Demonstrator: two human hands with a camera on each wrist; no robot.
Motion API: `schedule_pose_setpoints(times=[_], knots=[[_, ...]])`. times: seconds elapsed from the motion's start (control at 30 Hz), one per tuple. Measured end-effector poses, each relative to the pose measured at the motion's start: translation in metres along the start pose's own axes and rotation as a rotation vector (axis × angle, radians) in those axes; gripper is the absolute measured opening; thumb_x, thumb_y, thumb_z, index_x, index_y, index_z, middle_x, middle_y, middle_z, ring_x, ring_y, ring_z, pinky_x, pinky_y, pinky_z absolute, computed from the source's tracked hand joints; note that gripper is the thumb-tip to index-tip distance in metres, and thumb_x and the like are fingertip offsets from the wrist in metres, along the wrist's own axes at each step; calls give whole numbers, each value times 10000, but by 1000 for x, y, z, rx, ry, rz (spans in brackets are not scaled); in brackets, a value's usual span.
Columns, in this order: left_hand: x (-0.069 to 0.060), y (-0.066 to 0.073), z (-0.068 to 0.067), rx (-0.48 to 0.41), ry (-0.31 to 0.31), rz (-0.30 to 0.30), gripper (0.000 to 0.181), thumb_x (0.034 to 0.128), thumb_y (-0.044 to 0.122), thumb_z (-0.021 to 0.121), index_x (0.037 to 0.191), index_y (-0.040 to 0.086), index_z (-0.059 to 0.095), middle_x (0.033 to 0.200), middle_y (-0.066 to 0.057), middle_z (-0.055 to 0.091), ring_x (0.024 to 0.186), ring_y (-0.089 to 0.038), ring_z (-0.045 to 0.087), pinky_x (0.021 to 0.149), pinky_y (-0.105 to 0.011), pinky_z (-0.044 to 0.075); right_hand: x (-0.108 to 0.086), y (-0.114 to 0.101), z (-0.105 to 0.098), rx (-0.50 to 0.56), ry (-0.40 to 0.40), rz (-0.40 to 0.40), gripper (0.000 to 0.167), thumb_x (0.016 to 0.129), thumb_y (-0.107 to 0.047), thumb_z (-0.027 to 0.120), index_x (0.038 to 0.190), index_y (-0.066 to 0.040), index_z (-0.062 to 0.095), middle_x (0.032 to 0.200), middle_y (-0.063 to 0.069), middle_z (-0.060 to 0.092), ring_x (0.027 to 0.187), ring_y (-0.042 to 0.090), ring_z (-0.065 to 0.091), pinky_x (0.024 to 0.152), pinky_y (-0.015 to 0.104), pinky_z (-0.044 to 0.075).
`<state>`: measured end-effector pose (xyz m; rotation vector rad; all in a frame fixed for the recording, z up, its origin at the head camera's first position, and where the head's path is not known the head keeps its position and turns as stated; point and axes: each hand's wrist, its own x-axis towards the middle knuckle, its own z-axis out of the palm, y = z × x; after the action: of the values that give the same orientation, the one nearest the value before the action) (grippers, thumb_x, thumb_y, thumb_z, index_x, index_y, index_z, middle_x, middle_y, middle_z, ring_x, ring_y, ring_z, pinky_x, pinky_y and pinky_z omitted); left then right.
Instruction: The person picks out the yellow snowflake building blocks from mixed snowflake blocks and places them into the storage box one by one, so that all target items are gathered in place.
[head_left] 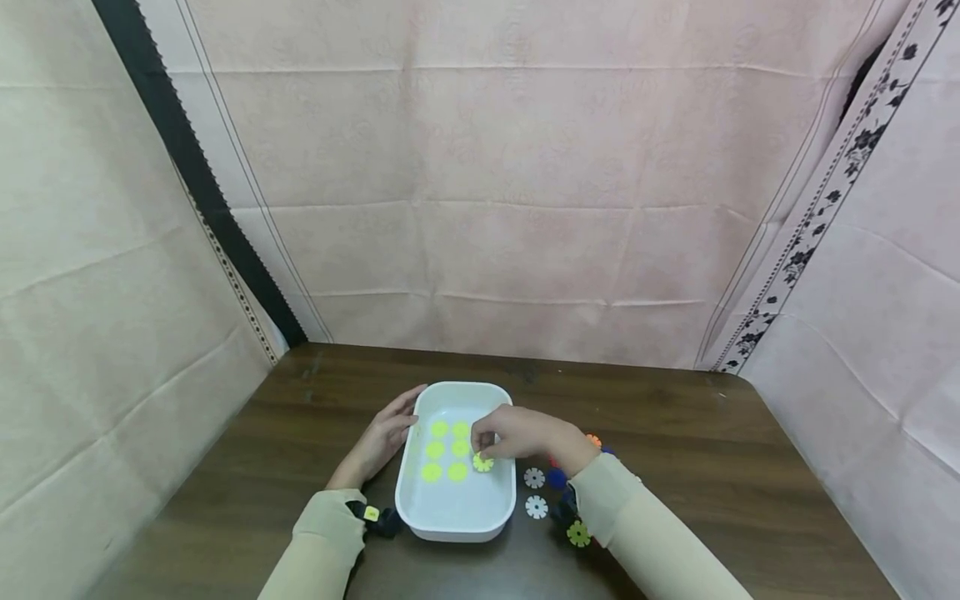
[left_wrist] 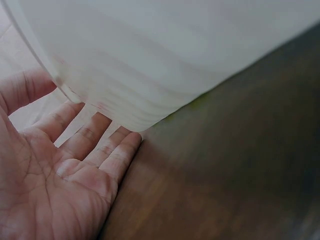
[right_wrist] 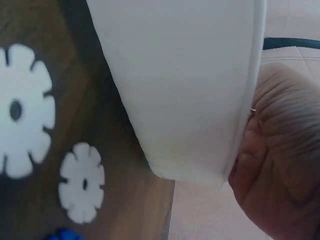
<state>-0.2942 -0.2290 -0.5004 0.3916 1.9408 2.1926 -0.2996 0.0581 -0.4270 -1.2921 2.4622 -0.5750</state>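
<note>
A white plastic tub (head_left: 455,521) stands on the table with several flat yellow-green circles (head_left: 434,450) in rows on its floor. Along the tub's left side lies my left hand (head_left: 382,437). Its fairly straight fingers (left_wrist: 82,142) touch the outer wall near the far corner, the thumb at the rim. Over the right rim reaches my right hand (head_left: 517,433), its fingertips pinching a yellow-green notched disc (head_left: 483,463) low inside the tub, beside the circles. In the right wrist view the tub wall (right_wrist: 185,85) hides those fingertips and the disc.
Right of the tub lie two white notched discs (head_left: 535,477), with a green notched disc (head_left: 578,534) nearer me. Blue discs (head_left: 557,478) and an orange disc (head_left: 593,439) lie partly hidden by my right wrist. Pale cloth (head_left: 525,208) hangs behind the brown table (head_left: 660,442).
</note>
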Motion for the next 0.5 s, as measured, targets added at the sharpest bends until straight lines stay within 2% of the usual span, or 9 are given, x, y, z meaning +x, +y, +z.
schedule_pose_setpoints(times=[0.17,0.5], knots=[[0,1,1,-11,-2,3,566,999,74,465,1554,128,368,1582,-140,362,1394,-338,419,1025,-287,460,1,-1,5,-39,17,55,51,936,-208,723,977,-236,737,882,-144,685,777,53,589,730,224,513],[2,1,0,-8,-10,-1,582,997,79,466,1565,111,341,1592,-161,339,1387,-319,428,1019,-281,458,2,4,8,-41,54,28,61,945,-239,712,992,-227,749,903,-148,680,797,52,593,733,234,514]])
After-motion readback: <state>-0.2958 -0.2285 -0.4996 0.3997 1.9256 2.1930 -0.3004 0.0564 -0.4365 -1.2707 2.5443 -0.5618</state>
